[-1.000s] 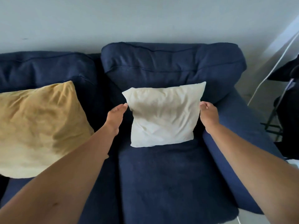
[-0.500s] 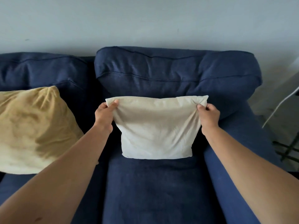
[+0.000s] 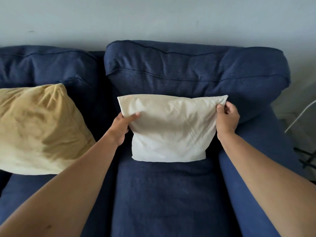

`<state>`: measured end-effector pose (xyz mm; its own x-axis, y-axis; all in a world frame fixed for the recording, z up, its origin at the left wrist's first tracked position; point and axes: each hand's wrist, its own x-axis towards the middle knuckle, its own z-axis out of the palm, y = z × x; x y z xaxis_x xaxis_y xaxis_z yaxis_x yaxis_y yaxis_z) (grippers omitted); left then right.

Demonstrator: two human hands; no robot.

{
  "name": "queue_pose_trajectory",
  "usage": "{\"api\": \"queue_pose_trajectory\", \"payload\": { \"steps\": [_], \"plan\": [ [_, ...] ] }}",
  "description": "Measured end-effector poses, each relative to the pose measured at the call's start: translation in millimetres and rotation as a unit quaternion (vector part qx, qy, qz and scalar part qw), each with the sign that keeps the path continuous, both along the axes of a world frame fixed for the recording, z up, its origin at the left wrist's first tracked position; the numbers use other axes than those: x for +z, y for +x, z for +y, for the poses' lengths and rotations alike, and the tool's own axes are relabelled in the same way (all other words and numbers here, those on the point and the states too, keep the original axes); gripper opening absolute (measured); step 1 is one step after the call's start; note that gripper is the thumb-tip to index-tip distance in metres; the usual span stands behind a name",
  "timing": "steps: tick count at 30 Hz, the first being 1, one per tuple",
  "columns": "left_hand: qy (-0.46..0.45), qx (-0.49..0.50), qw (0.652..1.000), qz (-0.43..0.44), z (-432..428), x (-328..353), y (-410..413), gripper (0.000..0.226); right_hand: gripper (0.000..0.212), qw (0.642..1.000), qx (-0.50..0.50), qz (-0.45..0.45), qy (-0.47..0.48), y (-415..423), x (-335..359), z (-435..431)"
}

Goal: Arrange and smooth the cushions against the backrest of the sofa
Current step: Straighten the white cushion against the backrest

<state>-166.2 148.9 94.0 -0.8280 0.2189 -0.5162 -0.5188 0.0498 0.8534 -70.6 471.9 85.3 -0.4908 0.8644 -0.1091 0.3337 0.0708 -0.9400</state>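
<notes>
A cream cushion (image 3: 169, 129) stands upright on the right seat of the navy sofa, leaning on the backrest (image 3: 188, 65). My left hand (image 3: 122, 126) grips its left edge below the top corner, thumb on the front. My right hand (image 3: 226, 118) pinches its top right corner. A larger mustard-yellow cushion (image 3: 39, 129) leans against the left backrest, apart from both hands.
The sofa's right armrest (image 3: 256, 168) runs under my right forearm. A grey wall (image 3: 153, 17) rises behind the sofa. At the far right edge are a white cable (image 3: 301, 115) and dark metal legs (image 3: 306, 158) on the floor.
A second ago both hands only touched the cream cushion's sides; then they gripped its top corners. Now the left hand has slid lower along the left edge, and the view has shifted.
</notes>
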Motion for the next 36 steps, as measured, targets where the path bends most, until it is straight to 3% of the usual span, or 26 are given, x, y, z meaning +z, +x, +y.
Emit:
{"api": "queue_pose_trajectory", "payload": {
  "steps": [4, 7, 12, 14, 15, 17, 19, 21, 24, 26, 29, 32, 34, 36],
  "plan": [
    [-0.018, 0.084, 0.995, 0.052, 0.5, -9.9, 6.6, 0.019, 0.007, 0.999, -0.024, -0.02, 0.036, -1.6, 0.1, 5.8],
    [0.002, 0.124, 0.988, 0.093, 6.2, -6.9, 1.6, 0.012, 0.017, 0.996, -0.029, -0.047, 0.069, -2.6, 1.3, 17.7],
    [-0.096, 0.178, 0.976, 0.08, 15.9, -12.5, 4.8, 0.026, 0.021, 0.986, -0.01, -0.126, 0.111, 2.3, 3.4, 13.9],
    [-0.186, 0.201, 0.956, 0.108, 19.7, -6.8, 7.0, 0.051, 0.036, 0.982, -0.016, -0.108, 0.153, 4.8, 7.6, 4.0],
    [-0.251, 0.205, 0.933, 0.153, 21.6, -3.2, 9.3, 0.068, 0.046, 0.979, -0.013, -0.085, 0.187, 6.6, 9.9, -3.9],
    [-0.368, 0.191, 0.852, 0.318, 27.5, 1.1, 16.7, 0.082, 0.056, 0.955, 0.027, -0.034, 0.292, 8.7, 10.8, -23.4],
    [-0.421, 0.113, 0.755, 0.49, 41.2, 0.5, 28.0, 0.074, 0.057, 0.91, 0.124, -0.012, 0.395, 7.4, 5.1, -47.2],
    [-0.44, -0.031, 0.674, 0.593, 59.6, -10.4, 37.6, 0.065, 0.057, 0.855, 0.243, -0.022, 0.457, 2.2, -5.8, -70.8],
    [-0.499, -0.236, 0.605, 0.574, 73.8, -36.4, 37.8, 0.066, 0.058, 0.753, 0.356, -0.104, 0.544, -7.8, -31.6, -90.8],
    [-0.55, -0.293, 0.593, 0.509, 67.3, -51.5, 19.7, 0.066, 0.059, 0.71, 0.371, -0.184, 0.57, -14.8, -45.9, -81.2],
    [-0.62, -0.275, 0.61, 0.41, 43.5, -60.1, -16.2, 0.067, 0.061, 0.72, 0.345, -0.279, 0.534, -20.6, -60.4, -38.0],
    [-0.644, -0.214, 0.638, 0.364, 22.7, -53.9, -32.1, 0.069, 0.065, 0.772, 0.26, -0.32, 0.485, -20.5, -60.8, -4.2],
    [-0.597, -0.163, 0.653, 0.437, 19.8, -48.4, -22.5, 0.069, 0.066, 0.808, 0.214, -0.285, 0.47, -16.4, -55.1, -2.5],
    [-0.508, -0.165, 0.628, 0.565, 28.6, -50.0, 2.5, 0.069, 0.065, 0.812, 0.219, -0.216, 0.496, -7.9, -53.3, -17.5]
  ]
}}
